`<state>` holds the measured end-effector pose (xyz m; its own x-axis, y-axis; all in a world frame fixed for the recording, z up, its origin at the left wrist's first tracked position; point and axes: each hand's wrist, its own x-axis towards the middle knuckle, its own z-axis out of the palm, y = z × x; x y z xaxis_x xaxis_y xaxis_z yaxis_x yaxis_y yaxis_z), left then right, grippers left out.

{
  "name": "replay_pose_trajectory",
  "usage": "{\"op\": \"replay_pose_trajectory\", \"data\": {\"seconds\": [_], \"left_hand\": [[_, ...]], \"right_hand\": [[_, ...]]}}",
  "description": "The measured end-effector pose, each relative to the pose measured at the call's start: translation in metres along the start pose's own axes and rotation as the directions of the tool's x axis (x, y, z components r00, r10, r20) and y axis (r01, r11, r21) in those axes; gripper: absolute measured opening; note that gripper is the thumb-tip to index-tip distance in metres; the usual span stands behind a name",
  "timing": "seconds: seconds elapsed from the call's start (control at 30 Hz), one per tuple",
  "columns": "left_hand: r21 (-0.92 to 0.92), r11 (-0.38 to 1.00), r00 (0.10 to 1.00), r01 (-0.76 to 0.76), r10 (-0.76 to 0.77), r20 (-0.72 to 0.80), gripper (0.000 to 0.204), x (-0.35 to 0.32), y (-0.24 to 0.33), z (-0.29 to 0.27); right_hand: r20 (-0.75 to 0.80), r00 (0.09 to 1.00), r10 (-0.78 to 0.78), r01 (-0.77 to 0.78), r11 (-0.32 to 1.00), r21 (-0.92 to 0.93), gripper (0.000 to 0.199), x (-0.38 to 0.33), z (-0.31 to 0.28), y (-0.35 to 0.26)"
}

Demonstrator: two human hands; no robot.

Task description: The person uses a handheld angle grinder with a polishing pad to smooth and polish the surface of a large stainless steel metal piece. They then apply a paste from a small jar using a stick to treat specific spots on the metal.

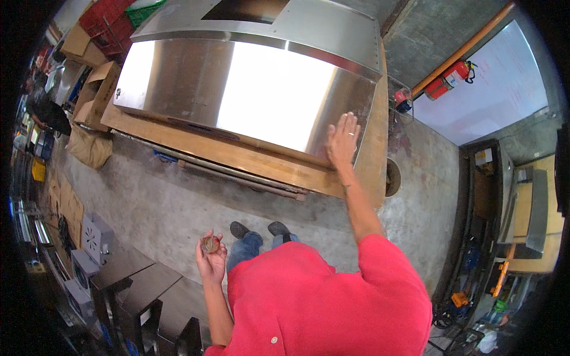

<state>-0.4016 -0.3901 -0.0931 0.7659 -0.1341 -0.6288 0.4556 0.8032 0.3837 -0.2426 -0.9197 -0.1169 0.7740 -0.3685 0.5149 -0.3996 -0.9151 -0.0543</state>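
A large, shiny stainless-steel hood-like casing point(184, 83) lies across a wooden-topped table point(375, 172) in front of me. My right hand point(342, 142) rests flat against the casing's lower right part, fingers stretched out, a ring on one finger. Held low beside my legs, my left hand point(212, 267) has its fingers curled round a small round object point(210, 244), reddish-brown at the rim; its exact kind cannot be made out. The casing's top face has a dark rectangular opening point(246, 10).
Cardboard boxes point(95, 95) and a red crate point(107, 26) stand left of the table. Grey metal boxes point(97, 234) and dark metal pieces point(139, 285) are at lower left. A red fire extinguisher point(446, 81) hangs at right, above a dark shelf rack point(475, 207). A bucket point(392, 177) stands by the table's right side.
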Motion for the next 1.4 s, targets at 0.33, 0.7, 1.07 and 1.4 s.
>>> {"op": "replay_pose_trajectory", "data": {"seconds": [0.33,0.7,1.07,1.4], "left_hand": [[0.032,0.996,0.996,-0.089,0.088,0.03,0.048,-0.001,0.095,0.001],[0.072,0.997,0.997,-0.008,0.013,-0.071,0.047,0.029,0.145,-0.01],[-0.039,0.984,0.982,-0.173,0.169,-0.091,0.05,0.021,0.178,0.081],[-0.063,0.951,0.94,-0.303,0.287,-0.184,0.049,0.078,0.202,0.112]], "right_hand": [[0.005,0.57,-0.822,0.48,0.338,0.809,0.056,-0.14,-0.012,-0.329],[-0.147,0.98,0.134,-0.179,0.916,-0.358,0.065,0.026,0.017,0.07],[0.245,0.222,-0.944,0.226,0.294,0.929,0.044,-0.074,0.083,-0.511],[0.187,0.899,-0.396,0.312,0.878,0.363,0.04,0.048,0.051,-0.29]]}}
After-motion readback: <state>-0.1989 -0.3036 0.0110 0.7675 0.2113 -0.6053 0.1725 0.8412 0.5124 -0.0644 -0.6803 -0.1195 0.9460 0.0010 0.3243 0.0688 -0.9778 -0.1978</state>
